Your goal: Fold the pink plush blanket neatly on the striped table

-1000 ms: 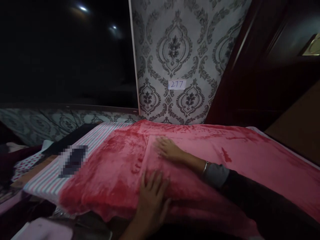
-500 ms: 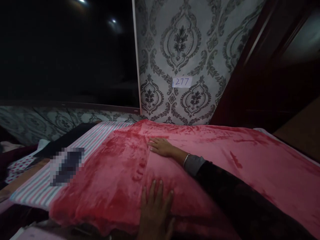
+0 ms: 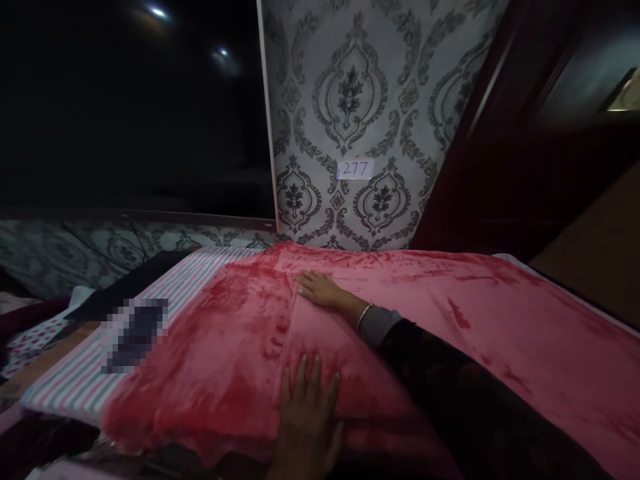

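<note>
A red-pink plush blanket (image 3: 430, 293) lies spread over the surface before me, with a folded layer whose edge runs between its darker left part and smoother right part. Farther back, my right hand (image 3: 320, 288) rests palm down beside this edge, fingers stretched toward the left. It wears a bracelet at the wrist. Closer to me, my left hand (image 3: 309, 417) lies flat on the blanket near its front side, with fingers spread and pointing away. Neither hand grips anything. From under the blanket's left side shows a striped cloth (image 3: 175, 283) in white, pink and grey-blue.
A large dark television screen (image 3: 135, 113) rises behind on the left. Patterned wallpaper (image 3: 350, 93) carries a paper label (image 3: 355, 169) reading 277. Dark red wood (image 3: 480, 173) stands at right. Spotted fabric (image 3: 35, 343) lies at far left; a pixelated patch covers part of the striped cloth.
The view has turned slightly to the right. Both hands stay flat at nearly the same spots on the blanket, and its folds look unchanged.
</note>
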`<state>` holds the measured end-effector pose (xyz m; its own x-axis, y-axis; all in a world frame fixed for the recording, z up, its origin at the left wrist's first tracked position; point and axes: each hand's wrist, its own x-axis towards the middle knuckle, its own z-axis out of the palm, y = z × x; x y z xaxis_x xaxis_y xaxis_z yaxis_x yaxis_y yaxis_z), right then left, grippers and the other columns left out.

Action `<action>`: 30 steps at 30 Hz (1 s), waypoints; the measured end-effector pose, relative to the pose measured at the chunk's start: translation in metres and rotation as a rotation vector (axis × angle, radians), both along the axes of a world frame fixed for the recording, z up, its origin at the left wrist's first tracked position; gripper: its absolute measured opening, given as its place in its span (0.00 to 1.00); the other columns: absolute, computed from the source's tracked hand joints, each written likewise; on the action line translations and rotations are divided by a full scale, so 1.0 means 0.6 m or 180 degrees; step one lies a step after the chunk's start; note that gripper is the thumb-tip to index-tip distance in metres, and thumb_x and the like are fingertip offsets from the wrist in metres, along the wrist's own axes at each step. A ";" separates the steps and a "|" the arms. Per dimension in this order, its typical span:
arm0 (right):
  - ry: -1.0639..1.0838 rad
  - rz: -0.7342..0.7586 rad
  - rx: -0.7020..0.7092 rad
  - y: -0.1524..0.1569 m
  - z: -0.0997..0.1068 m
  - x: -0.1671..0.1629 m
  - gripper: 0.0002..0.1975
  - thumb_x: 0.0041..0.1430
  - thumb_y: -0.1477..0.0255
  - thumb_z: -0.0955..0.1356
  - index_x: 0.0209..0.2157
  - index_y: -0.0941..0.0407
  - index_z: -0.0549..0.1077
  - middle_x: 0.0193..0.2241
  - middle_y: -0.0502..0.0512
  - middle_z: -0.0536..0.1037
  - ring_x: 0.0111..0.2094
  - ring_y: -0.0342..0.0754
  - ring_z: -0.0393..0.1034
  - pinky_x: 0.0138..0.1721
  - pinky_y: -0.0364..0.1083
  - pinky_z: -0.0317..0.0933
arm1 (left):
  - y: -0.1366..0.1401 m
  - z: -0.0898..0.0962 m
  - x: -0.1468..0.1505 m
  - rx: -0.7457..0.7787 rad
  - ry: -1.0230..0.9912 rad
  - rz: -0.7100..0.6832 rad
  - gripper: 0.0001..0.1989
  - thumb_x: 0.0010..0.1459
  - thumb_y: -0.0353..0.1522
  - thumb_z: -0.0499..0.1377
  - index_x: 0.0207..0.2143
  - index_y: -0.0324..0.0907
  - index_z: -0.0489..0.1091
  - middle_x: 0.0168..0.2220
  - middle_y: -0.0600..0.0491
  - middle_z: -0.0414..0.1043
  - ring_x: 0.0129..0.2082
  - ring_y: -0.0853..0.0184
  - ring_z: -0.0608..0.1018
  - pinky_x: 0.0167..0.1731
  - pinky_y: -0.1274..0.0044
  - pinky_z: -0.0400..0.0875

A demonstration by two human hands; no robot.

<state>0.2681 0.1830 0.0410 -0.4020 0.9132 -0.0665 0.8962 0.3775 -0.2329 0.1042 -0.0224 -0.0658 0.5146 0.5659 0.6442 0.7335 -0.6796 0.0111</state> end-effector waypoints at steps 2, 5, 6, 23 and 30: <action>0.0077 -0.0017 0.0037 -0.038 0.016 0.011 0.31 0.72 0.55 0.55 0.71 0.46 0.46 0.72 0.56 0.42 0.71 0.60 0.36 0.67 0.65 0.40 | 0.001 0.004 -0.001 -0.0023 0.0038 -0.0003 0.37 0.54 0.33 0.61 0.67 0.48 0.58 0.70 0.43 0.52 0.70 0.45 0.53 0.65 0.50 0.45; 0.0179 0.0126 0.0093 -0.128 0.020 0.056 0.30 0.72 0.55 0.57 0.70 0.45 0.50 0.72 0.55 0.43 0.71 0.60 0.37 0.66 0.66 0.41 | 0.003 0.014 -0.004 -0.0001 0.0021 -0.0032 0.34 0.56 0.33 0.60 0.66 0.47 0.61 0.70 0.42 0.52 0.69 0.45 0.54 0.65 0.50 0.47; 0.0203 0.0144 0.0124 -0.165 0.016 0.078 0.29 0.72 0.55 0.57 0.70 0.45 0.52 0.72 0.55 0.45 0.71 0.59 0.38 0.66 0.66 0.40 | 0.004 0.019 -0.006 0.0004 0.0032 -0.0031 0.33 0.57 0.33 0.60 0.65 0.47 0.62 0.70 0.43 0.53 0.69 0.46 0.54 0.64 0.51 0.49; 0.0206 -0.0946 0.1736 -0.465 -0.147 0.266 0.29 0.67 0.66 0.63 0.68 0.46 0.57 0.68 0.55 0.58 0.69 0.59 0.47 0.65 0.68 0.48 | 0.146 0.157 0.258 -0.1617 0.1633 -0.2160 0.29 0.70 0.43 0.45 0.70 0.46 0.52 0.70 0.44 0.51 0.71 0.57 0.54 0.66 0.53 0.47; 0.0392 -0.1007 0.1858 -0.461 -0.163 0.263 0.27 0.68 0.62 0.63 0.67 0.45 0.60 0.66 0.54 0.62 0.68 0.60 0.50 0.63 0.69 0.54 | 0.238 0.158 0.403 -0.1444 0.1891 -0.2152 0.36 0.67 0.48 0.47 0.71 0.43 0.44 0.73 0.41 0.39 0.72 0.51 0.44 0.65 0.47 0.34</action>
<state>0.4258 -0.0938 -0.0569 -0.0824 0.8605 0.5027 0.9642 0.1964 -0.1781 0.3461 0.1203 0.0293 0.9860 0.1647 -0.0249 0.1665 -0.9775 0.1297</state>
